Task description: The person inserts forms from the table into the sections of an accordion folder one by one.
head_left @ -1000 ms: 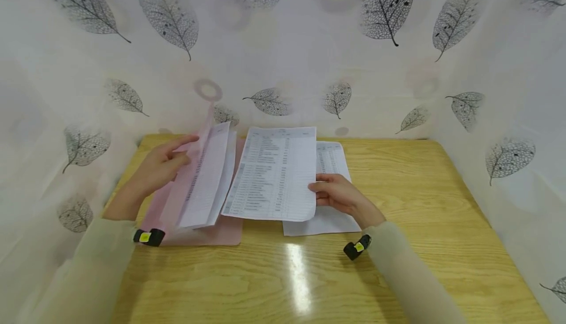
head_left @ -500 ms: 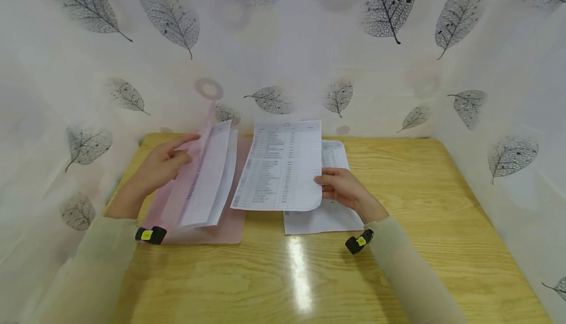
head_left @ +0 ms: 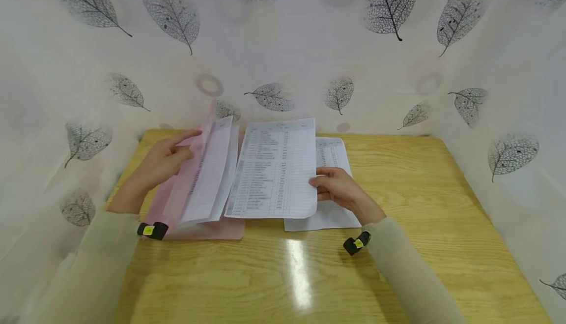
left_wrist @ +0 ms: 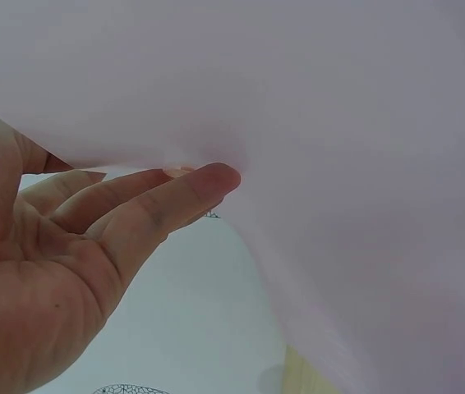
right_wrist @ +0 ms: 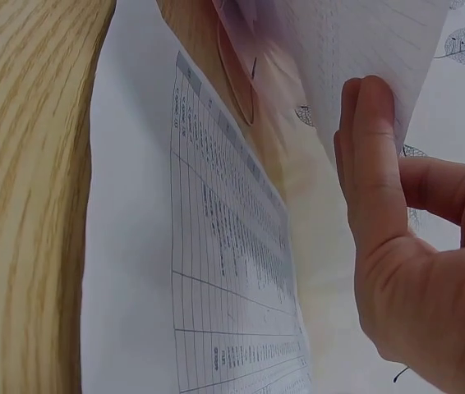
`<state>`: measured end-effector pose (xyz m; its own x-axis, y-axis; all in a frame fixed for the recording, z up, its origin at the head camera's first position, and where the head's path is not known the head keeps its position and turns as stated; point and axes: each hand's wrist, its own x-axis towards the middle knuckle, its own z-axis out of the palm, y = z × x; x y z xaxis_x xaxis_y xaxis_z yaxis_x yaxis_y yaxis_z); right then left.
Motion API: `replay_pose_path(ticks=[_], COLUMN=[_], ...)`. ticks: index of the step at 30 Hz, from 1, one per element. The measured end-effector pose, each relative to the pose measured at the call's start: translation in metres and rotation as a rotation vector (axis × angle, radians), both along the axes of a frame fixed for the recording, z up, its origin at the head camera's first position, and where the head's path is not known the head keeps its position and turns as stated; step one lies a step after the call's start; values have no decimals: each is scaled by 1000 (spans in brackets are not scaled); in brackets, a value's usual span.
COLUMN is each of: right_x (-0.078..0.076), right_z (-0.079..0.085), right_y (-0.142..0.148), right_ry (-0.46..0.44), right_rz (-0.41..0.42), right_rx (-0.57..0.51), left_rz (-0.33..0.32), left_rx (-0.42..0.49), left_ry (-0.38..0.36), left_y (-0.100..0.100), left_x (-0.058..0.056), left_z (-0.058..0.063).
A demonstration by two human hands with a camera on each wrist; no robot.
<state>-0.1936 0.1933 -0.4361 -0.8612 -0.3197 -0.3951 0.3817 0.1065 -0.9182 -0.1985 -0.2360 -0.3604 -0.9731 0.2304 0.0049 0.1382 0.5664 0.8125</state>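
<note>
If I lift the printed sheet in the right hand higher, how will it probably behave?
The printed sheet is probably floppy: its lower right corner looks bent. It is likely light, since the right hand pinches it at one edge. It may crease easily, because it looks like thin paper.

On my head feed I see a pale cream, plain cloth left sleeve [head_left: 95, 260] and a matching pale cream, plain cloth right sleeve [head_left: 407, 260]. At the end of the first I make out a blocky black left wrist unit [head_left: 159, 231] with a bright yellow label [head_left: 148, 230]; at the other, a similar blocky black right wrist unit [head_left: 351, 247] carries a small yellow patch [head_left: 359, 243]. The left hand [head_left: 162, 162] and right hand [head_left: 339, 187] are bare.
</note>
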Motion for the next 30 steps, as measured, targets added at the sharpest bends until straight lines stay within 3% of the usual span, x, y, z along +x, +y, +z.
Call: replay_pose_path(ticks=[22,30], right_x=[3,4], right_z=[0,2], right_y=[-5,-10], right_ry=[85,64], right_rz=[-19,7], right_rx=[69,27], left_rz=[1,3], left_rx=[-7,-11], left_ry=[-4,-5], left_y=[0,0], left_x=[2,1], left_z=[0,0])
